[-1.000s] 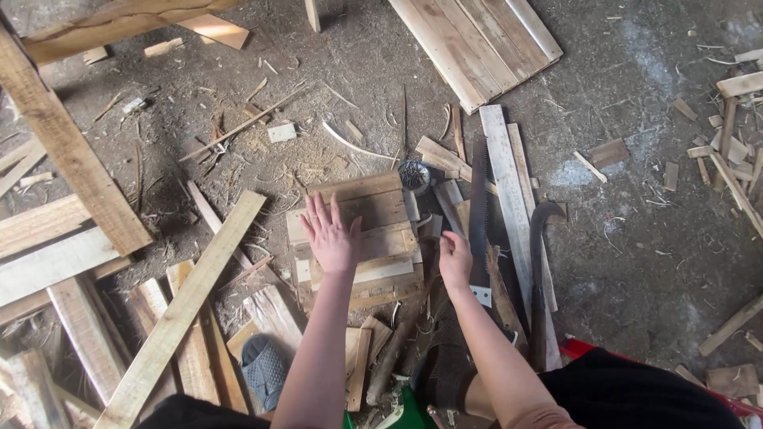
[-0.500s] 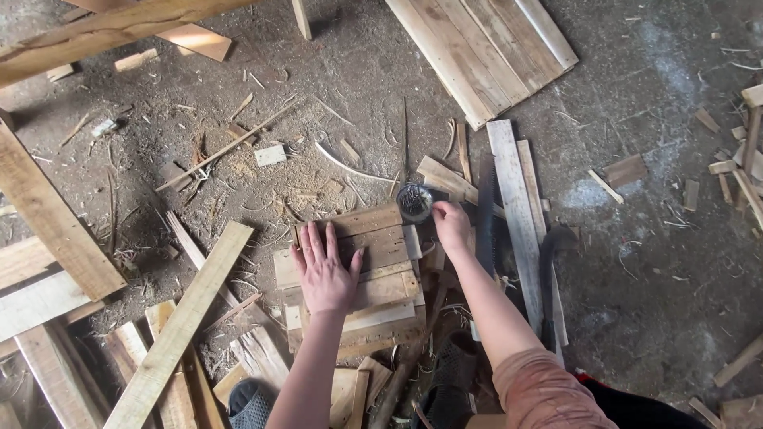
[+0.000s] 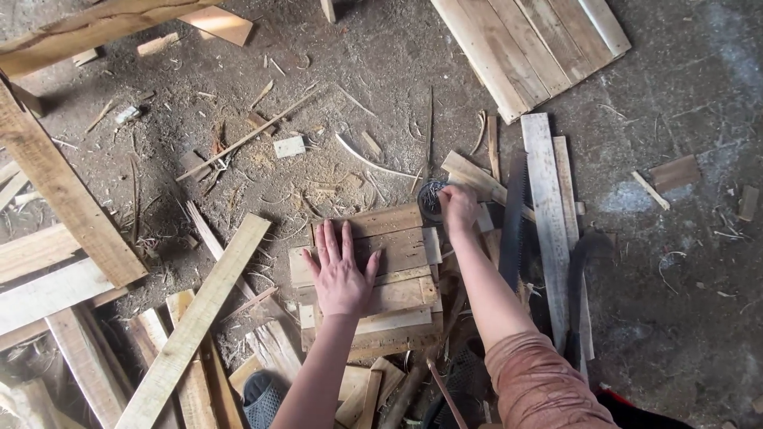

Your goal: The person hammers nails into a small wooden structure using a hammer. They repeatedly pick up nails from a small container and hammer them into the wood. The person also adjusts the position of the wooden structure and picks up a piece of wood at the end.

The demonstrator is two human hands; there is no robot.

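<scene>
A rough woodworking yard or shed. Around the slatted wooden panel (image 3: 369, 278) lie loose planks (image 3: 187, 322) on a dirt floor (image 3: 675, 87). A handsaw (image 3: 513, 222) lies just right of it.

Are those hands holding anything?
Left hand lies flat on the stacked pale wooden slats, gripping nothing. Right hand reaches into a small round tin; grip unclear.

Soft even daylight, sharp focus, faint shadows.

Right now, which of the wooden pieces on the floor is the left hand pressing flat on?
The small slatted panel in the middle, under the left hand; the long plank lies untouched beside it.
</scene>
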